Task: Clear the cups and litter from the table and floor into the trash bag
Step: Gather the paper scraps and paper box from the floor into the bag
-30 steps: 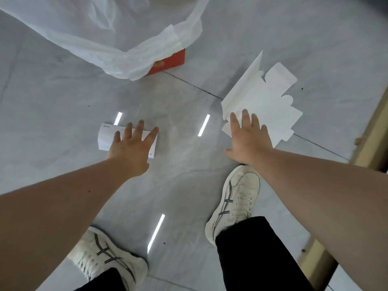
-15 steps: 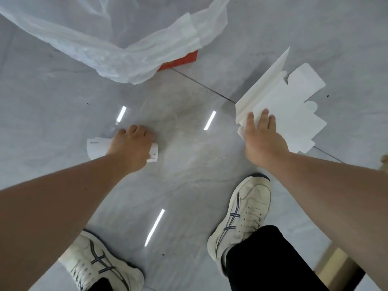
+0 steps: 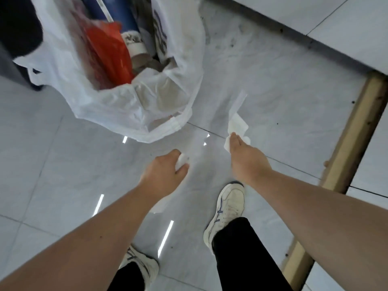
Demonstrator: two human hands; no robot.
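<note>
At eleven o'clock from both hands gapes the white plastic trash bag (image 3: 130, 110). The left hand (image 3: 165, 173), fingers clamped on a crumpled white paper slip (image 3: 182, 160), is nearer. The right hand (image 3: 244, 158) pinches the flattened white cardboard box (image 3: 237, 120), its long axis toward twelve.

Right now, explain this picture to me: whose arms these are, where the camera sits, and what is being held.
No machine here: the camera is worn on a person's head, looking down at their own arms and white sneakers on a grey tiled floor. The left hand is closed on a crumpled white paper. The right hand grips a flattened white cardboard box. Ahead lies an open white trash bag already holding a red plastic bag and paper cups.
</note>
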